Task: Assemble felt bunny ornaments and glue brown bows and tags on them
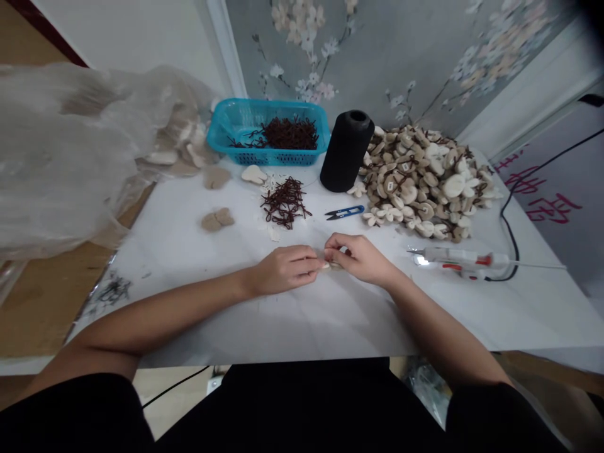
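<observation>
My left hand (295,267) and my right hand (352,255) meet over the white table (283,327), fingers bent and pinched. Between their fingertips is a small cream piece (334,265), mostly hidden by the fingers. Just beyond the hands lie a heap of dark brown cord loops (285,202) and blue thread snips (345,212). Beige felt-like pieces (218,219) rest on the table to the left of the loops, with a white piece (253,174) behind.
A turquoise basket (268,156) with more brown loops stands at the back, beside a black thread cone (346,151). Finished-looking beige and white pieces (415,182) are heaped at right, near a glue gun (462,258). A plastic bag (70,170) covers the left.
</observation>
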A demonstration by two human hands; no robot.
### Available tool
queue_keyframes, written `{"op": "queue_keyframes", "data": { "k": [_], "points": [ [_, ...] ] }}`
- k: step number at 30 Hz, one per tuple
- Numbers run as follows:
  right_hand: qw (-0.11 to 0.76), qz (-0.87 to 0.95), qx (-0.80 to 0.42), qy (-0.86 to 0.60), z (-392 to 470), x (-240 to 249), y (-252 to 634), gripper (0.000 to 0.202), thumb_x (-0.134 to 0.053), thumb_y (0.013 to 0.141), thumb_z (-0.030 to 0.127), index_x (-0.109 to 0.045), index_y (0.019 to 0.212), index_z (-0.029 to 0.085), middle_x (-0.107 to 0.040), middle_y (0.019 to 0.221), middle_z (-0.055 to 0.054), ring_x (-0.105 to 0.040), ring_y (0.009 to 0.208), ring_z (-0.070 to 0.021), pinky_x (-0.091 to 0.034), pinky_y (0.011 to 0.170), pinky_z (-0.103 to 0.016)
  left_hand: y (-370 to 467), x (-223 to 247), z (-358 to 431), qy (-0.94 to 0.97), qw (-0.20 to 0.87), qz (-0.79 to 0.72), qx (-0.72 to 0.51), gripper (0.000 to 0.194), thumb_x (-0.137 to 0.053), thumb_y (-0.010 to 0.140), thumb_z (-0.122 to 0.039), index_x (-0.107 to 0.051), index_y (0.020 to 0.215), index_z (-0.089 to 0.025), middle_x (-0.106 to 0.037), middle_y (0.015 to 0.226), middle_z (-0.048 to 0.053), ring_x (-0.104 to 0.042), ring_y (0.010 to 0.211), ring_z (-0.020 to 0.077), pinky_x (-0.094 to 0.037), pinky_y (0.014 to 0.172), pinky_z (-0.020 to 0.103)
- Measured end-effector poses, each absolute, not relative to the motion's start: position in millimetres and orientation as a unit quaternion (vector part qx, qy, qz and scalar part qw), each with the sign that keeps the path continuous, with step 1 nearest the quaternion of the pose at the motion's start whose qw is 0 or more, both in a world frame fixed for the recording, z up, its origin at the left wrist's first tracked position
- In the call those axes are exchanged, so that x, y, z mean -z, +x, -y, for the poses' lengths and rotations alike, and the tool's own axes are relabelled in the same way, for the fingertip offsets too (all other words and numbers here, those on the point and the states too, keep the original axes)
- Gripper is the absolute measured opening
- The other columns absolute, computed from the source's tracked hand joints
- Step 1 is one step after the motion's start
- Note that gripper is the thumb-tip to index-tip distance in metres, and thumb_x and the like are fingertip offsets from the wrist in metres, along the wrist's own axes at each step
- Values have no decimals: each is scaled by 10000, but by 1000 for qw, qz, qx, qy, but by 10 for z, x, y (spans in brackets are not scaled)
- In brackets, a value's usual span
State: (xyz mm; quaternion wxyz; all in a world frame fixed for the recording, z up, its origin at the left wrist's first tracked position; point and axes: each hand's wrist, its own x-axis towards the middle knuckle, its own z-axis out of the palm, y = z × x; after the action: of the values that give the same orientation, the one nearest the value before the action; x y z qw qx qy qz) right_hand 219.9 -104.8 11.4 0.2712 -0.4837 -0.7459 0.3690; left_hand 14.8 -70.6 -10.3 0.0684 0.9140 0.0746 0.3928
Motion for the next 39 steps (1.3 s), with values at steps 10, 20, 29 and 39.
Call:
{"op": "queue_keyframes", "data": {
  "k": [10,20,29,39],
  "points": [
    [306,725,-382,-484,1039,-77,2190,184,-482,886,325,-582,860,172,-626,774,-13,-545,666,-111,-431,587,-221,85,89,645,923,-17,-9,-385,190,-607,795,-118,-602,978,-168,-661,783,27,-650,760,123,-545,656,196],
    [272,752,-465,-380,1036,-227,2328,154,-591,837,335,-606,864,184,-621,1098,-78,-594,990,-176,-488,749,-285,64,107,622,914,-30,-11,-404,207,-656,751,-105,-618,949,-149,-658,751,24,-649,733,119,-543,615,182],
    [276,758,-457,-375,1043,-225,2265,158,-534,871,317,-592,821,178,-634,983,-58,-590,895,-156,-465,832,-322,36,130,604,917,-16,18,-397,236,-674,749,-118,-639,977,-167,-664,791,29,-659,798,130,-558,651,189],
    [289,709,-533,-360,1033,-5,2151,195,-561,850,367,-547,862,173,-600,933,-48,-580,843,-146,-489,783,-307,36,-59,671,914,-112,117,-371,99,-662,765,-108,-666,818,-192,-692,764,1,-674,729,122,-580,593,181]
  ]
}}
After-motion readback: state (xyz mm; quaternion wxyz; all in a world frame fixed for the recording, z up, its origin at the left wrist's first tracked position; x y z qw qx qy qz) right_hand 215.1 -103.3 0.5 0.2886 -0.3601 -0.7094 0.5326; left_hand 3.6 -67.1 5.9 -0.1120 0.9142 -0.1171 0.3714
